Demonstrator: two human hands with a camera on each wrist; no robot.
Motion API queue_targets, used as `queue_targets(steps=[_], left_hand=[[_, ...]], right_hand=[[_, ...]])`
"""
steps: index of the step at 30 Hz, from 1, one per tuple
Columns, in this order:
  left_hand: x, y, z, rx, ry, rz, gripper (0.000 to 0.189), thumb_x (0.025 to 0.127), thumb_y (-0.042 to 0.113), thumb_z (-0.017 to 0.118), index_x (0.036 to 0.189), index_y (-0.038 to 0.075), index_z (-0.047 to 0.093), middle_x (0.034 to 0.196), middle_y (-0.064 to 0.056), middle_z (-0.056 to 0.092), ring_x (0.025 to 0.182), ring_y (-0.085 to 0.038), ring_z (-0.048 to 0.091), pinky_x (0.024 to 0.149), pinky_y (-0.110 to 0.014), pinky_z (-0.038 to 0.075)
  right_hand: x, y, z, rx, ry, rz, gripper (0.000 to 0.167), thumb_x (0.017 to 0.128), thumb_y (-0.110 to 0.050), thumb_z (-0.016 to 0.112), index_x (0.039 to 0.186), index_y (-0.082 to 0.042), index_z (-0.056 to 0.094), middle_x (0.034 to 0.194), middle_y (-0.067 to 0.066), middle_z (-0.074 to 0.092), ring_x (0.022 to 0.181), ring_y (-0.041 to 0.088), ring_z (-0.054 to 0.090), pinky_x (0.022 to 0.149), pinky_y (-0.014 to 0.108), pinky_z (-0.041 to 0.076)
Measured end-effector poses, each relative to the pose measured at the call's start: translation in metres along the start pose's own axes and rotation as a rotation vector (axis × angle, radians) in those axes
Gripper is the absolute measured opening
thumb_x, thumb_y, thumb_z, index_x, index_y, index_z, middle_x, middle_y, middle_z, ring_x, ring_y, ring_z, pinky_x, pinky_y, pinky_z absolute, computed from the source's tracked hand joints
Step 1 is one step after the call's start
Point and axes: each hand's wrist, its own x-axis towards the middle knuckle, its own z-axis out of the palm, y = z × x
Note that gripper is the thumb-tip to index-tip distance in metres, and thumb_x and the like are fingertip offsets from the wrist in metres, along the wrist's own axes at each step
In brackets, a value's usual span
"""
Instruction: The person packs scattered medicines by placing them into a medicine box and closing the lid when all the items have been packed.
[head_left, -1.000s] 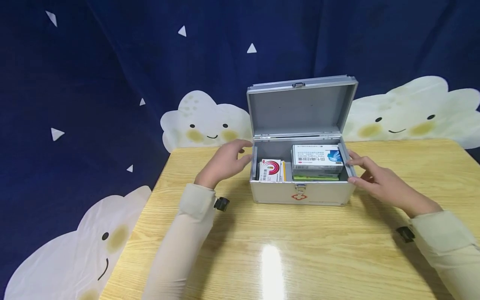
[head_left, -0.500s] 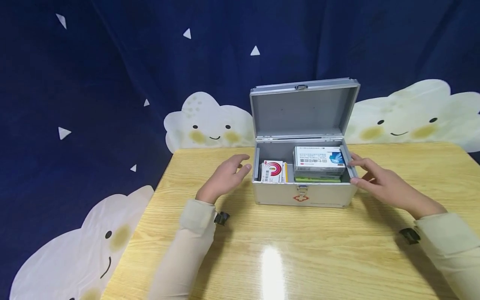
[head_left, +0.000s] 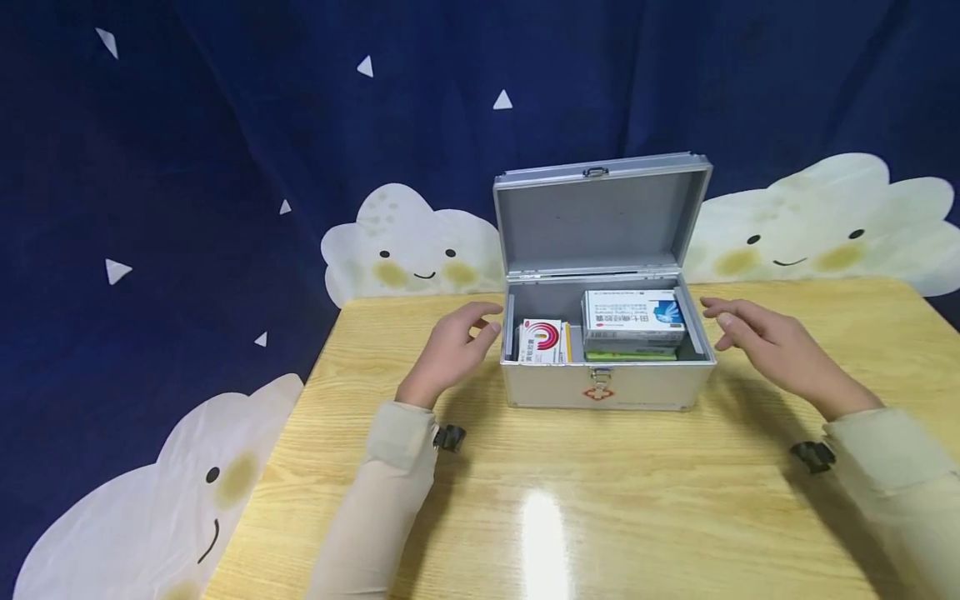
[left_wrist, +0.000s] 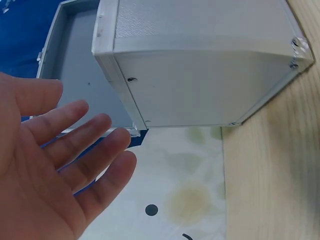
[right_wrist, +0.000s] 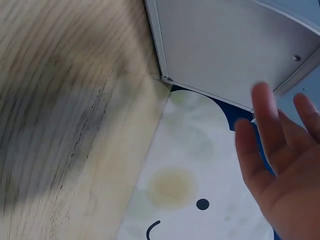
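A silver metal medicine case (head_left: 551,388) with a red cross emblem stands on the table, its lid (head_left: 592,221) raised at the back. Inside it on the left is a white medicine box (head_left: 541,342) with a red arc pattern. On the right lies a stack topped by a white and blue medicine box (head_left: 633,311), a green box (head_left: 630,356) underneath. My left hand (head_left: 453,350) is beside the case's left wall, fingers relaxed and holding nothing; its palm faces that wall in the left wrist view. Off the right wall, my right hand (head_left: 780,350) has loosely bent fingers with nothing in them.
The wooden table (head_left: 645,500) extends in front of and to both sides of the case. Behind it hangs a dark blue curtain (head_left: 420,108) with white triangles and smiling clouds, close to the table's back edge.
My right hand has come off the case's right rim and moved slightly to the right. The left hand, at the left rim earlier, has drawn slightly down. The case and boxes stay put.
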Motion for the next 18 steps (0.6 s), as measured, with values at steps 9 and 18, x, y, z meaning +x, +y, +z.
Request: queue_targets(steps=[9, 18], left_hand=[[0.01, 0.0, -0.004, 0.026, 0.019, 0.004, 0.038, 0.1, 0.022, 0.053, 0.136, 0.009, 0.059, 0.139, -0.009, 0.061, 0.114, -0.026, 0.065, 0.094, -0.041, 0.054], [0.026, 0.003, -0.02, 0.014, 0.035, -0.021, 0.039, 0.101, 0.023, 0.053, 0.137, 0.009, 0.058, 0.138, -0.008, 0.062, 0.114, -0.026, 0.066, 0.095, -0.042, 0.053]], right_hand=[[0.012, -0.003, -0.017, 0.031, 0.017, 0.131, 0.058, 0.104, -0.052, 0.036, 0.131, -0.006, 0.059, 0.128, 0.025, 0.063, 0.085, -0.001, 0.063, 0.074, 0.035, 0.05], [0.026, -0.01, -0.035, 0.059, -0.044, 0.178, 0.064, 0.102, -0.056, 0.038, 0.133, -0.003, 0.055, 0.132, 0.024, 0.06, 0.079, -0.011, 0.056, 0.074, 0.03, 0.05]])
